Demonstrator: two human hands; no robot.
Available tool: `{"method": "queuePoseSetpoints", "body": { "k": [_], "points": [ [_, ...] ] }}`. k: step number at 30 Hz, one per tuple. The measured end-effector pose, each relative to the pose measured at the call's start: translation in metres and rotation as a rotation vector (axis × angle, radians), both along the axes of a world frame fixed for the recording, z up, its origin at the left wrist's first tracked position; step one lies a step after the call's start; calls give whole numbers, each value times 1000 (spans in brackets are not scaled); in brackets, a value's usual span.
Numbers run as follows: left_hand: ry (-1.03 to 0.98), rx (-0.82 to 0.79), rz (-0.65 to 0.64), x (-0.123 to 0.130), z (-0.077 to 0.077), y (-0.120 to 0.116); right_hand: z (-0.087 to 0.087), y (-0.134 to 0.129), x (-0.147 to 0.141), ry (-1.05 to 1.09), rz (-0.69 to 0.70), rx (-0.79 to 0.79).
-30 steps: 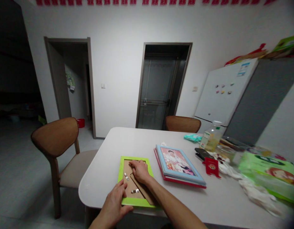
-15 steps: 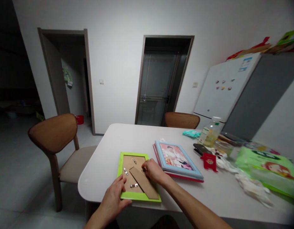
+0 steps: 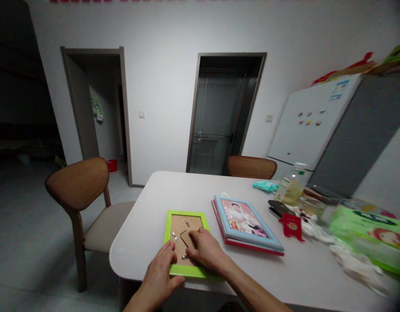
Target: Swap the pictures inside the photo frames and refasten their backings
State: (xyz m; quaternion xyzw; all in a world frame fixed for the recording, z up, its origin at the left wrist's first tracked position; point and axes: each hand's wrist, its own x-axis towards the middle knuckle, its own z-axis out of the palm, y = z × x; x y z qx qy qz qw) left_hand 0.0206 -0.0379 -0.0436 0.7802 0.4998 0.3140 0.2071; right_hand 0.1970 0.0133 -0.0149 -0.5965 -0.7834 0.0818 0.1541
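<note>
A lime-green photo frame (image 3: pixel 187 271) lies face down at the table's near edge, its brown backing board (image 3: pixel 177 221) facing up. Small metal clips (image 3: pixel 175 237) are fixed around the board. My left hand (image 3: pixel 159 268) holds the frame's lower left corner, fingers on the left side and thumb along the bottom edge. My right hand (image 3: pixel 206 251) is bent over the brown stand (image 3: pixel 184 237), thumb and fingers closed around its upper part. That hand hides most of the stand and the right side of the board. The thumb is close to the lower clip (image 3: pixel 185 257).
Right of the frame, a blue photo frame (image 3: pixel 224 216) lies on a red one (image 3: pixel 252 248). Farther right are a black phone-like item (image 3: pixel 278 208), a red card (image 3: pixel 292 226), a bottle (image 3: pixel 292 184), crumpled tissues (image 3: pixel 356 264) and a green tissue pack (image 3: pixel 365 229). A chair (image 3: pixel 79 182) stands left.
My right hand has moved from the right side of the board down and left onto the stand. My left hand stays at the frame's corner. The camera view has shifted slightly.
</note>
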Motion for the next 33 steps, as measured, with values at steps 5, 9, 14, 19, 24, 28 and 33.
{"method": "queuePoseSetpoints", "body": {
  "k": [5,9,14,19,24,28,33],
  "points": [
    [-98,-60,33,1,5,-2,-5,4,-4,116,-40,17],
    [-262,-115,95,2,12,0,11,5,-1,167,-43,50],
    [-595,-133,123,6,24,14,45,-7,-12,204,5,84],
    [-905,-263,140,-21,35,24,51,-15,-18,319,70,104],
    [-866,-292,320,-82,22,32,20,-8,13,164,-101,97],
    [-544,-239,457,-107,9,40,-4,-5,31,-3,-230,7],
    [-311,-170,476,-111,6,46,-13,-1,36,-4,-256,-53]
  ]
}}
